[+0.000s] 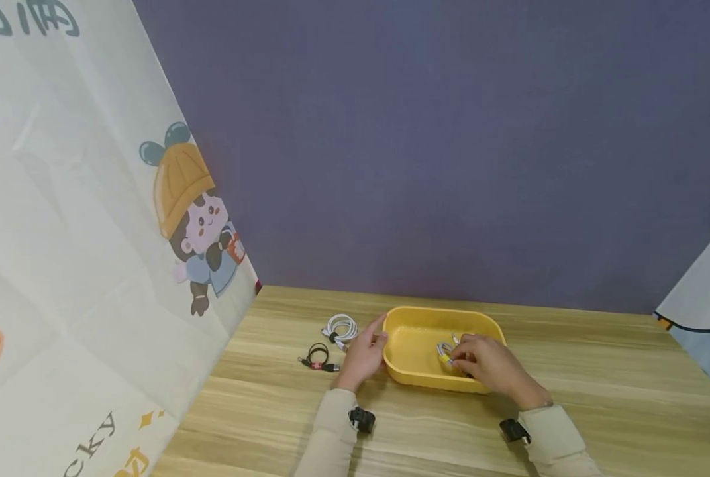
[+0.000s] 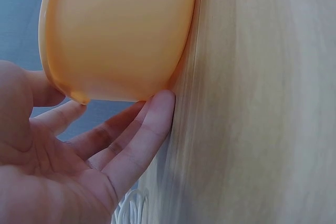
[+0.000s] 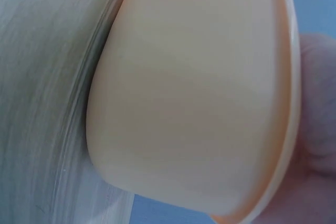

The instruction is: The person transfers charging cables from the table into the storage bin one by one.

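Note:
A yellow plastic basin [image 1: 414, 379] stands on the wooden table. My left hand [image 1: 363, 358] touches its left end from outside; in the left wrist view the extended fingers [image 2: 139, 148] rest against the wall, the thumb by the rim. Inside the basin, my right hand [image 1: 489, 363] pinches a coiled white cable [image 1: 444, 349] with a yellow band. In the right wrist view the basin's outer wall [image 3: 184, 98] hides the fingertips and the cable. Left of my left hand lie a coiled white cable [image 1: 342, 324] with a black tie and a small black cable [image 1: 319, 364] with a red tie.
The wooden table [image 1: 599, 377] extends on both sides of the basin. A dark blue-grey panel [image 1: 438, 152] rises behind it. To the left hangs a white sheet [image 1: 81, 218] with a cartoon figure, and another printed sheet [image 1: 701, 291] is at the right edge.

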Action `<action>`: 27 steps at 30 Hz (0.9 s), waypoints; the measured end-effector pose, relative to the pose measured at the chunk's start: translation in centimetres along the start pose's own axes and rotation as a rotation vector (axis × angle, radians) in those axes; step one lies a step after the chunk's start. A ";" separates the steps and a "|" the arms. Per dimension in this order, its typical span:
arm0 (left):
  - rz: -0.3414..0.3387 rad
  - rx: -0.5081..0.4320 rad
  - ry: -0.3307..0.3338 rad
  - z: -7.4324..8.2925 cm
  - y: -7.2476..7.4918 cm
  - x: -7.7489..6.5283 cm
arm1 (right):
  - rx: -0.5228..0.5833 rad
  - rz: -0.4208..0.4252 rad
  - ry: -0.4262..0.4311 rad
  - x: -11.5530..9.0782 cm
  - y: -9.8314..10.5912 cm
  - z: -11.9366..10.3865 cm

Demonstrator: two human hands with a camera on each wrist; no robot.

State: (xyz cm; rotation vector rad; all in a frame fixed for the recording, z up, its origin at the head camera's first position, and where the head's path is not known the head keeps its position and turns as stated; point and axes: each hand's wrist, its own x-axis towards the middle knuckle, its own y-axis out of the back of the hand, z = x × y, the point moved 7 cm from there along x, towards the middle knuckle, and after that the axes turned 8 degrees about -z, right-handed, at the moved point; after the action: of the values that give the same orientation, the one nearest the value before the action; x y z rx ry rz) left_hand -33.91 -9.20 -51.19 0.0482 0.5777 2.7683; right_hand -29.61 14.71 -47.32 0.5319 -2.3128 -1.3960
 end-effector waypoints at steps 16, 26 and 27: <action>-0.001 0.013 -0.005 0.0 0.1 0.1 | 0.013 -0.038 -0.002 0.3 -0.3 0.3; -0.002 0.012 -0.002 0.0 0.0 0.0 | 0.050 -0.067 -0.012 0.6 -0.7 0.5; -0.003 0.010 -0.002 0.0 0.0 0.0 | 0.055 -0.075 -0.013 0.7 -0.7 0.5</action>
State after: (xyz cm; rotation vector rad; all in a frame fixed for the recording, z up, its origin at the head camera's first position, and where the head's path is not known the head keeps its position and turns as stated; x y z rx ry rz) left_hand -33.96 -9.20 -51.17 0.0523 0.5910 2.7625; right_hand -30.36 14.38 -48.07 0.6334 -2.3698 -1.3767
